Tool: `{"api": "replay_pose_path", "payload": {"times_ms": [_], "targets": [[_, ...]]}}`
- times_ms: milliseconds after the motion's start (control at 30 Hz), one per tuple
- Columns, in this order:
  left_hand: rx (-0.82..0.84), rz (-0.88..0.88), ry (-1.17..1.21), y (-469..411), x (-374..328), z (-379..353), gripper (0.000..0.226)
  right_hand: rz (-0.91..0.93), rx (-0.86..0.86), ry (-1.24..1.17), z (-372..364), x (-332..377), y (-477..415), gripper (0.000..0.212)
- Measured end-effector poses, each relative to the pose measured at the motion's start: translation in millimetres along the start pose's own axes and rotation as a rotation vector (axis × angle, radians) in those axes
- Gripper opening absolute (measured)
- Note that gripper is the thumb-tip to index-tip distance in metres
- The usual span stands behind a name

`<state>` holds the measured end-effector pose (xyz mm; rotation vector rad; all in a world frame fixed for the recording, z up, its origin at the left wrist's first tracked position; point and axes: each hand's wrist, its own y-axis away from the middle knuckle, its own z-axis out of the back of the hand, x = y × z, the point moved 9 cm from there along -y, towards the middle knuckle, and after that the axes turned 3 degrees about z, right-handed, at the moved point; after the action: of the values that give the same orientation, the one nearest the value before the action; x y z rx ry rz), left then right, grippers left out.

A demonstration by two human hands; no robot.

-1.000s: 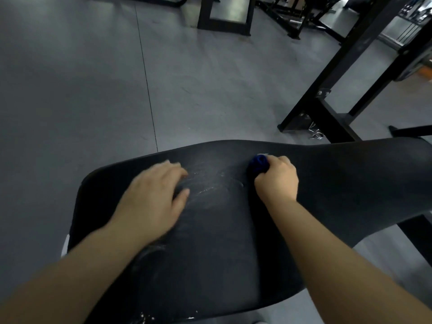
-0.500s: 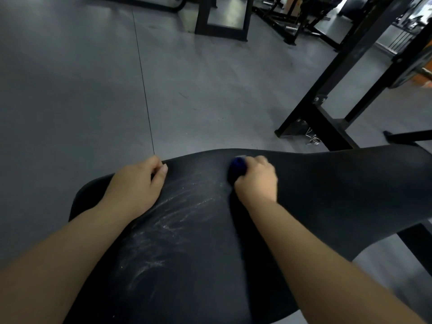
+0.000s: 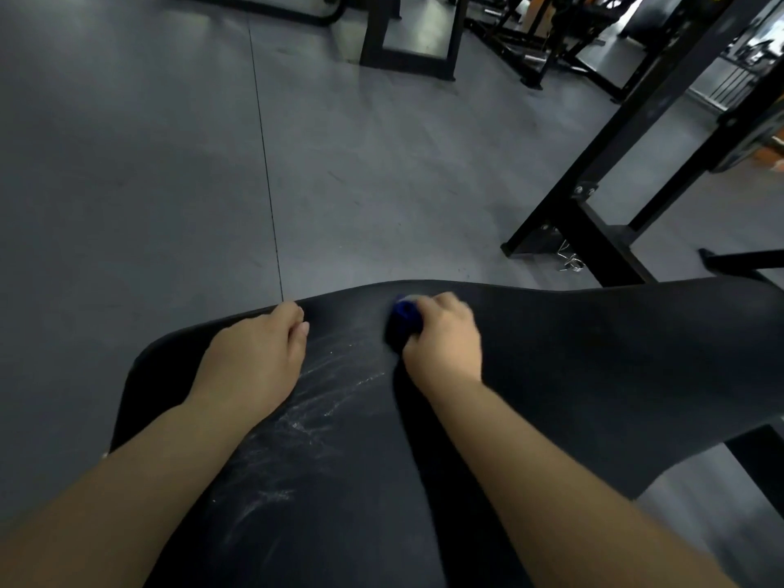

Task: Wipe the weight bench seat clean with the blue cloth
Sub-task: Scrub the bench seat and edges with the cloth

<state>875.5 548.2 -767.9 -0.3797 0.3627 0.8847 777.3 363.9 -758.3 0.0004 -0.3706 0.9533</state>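
Note:
The black weight bench seat (image 3: 572, 367) fills the lower half of the view. White dusty streaks (image 3: 314, 409) run down its middle between my arms. My right hand (image 3: 443, 341) grips a bunched blue cloth (image 3: 404, 319) and presses it on the seat near the far edge; most of the cloth is hidden under the fingers. My left hand (image 3: 254, 358) rests on the seat's far left edge, its fingertips curled over the rim.
Grey rubber floor (image 3: 169, 163) lies beyond the bench, with a seam line running away from me. A black rack frame (image 3: 602, 197) stands at the right, a metal clip on the floor by its foot. More black gym frames (image 3: 407, 40) stand at the back.
My left hand slid from the middle of the seat to its far left edge, uncovering the white streaks. My right hand with the cloth shifted leftward along the far edge.

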Motion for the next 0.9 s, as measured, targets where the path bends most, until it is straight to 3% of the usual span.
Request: {"api": "replay_pose_path", "payload": {"times_ms": [67,133,267,333,400,533,567,733,800,900], "targets": [[-0.002,0.024,0.019,0,1,0,0.028,0.185,0.067,-0.007,-4,17,11,0.040],[-0.006,0.043,0.031,1,2,-1,0.027,0.181,0.056,0.019,5,-7,-2,0.041],[-0.010,0.051,0.030,0,4,-3,0.027,-0.249,-0.059,0.062,28,-97,-39,0.041],[-0.018,0.065,0.028,-1,6,-4,0.028,-0.335,-0.084,0.068,26,-94,-41,0.040],[-0.024,0.084,0.030,-1,7,-5,0.029,-0.234,-0.047,0.031,15,-59,-38,0.042],[-0.018,0.095,0.026,0,6,-3,0.029,0.205,0.082,-0.032,-2,1,-20,0.042],[-0.015,0.097,0.024,0,5,-2,0.029,0.185,0.084,-0.014,2,-11,-28,0.042],[-0.001,0.111,0.047,1,4,1,0.027,-0.264,0.031,0.056,23,-99,-74,0.039],[-0.005,0.121,0.055,2,4,1,0.026,-0.235,0.055,0.003,12,-79,-78,0.034],[-0.011,0.133,0.060,3,3,1,0.024,-0.008,0.175,-0.183,-15,-19,-65,0.032]]}}
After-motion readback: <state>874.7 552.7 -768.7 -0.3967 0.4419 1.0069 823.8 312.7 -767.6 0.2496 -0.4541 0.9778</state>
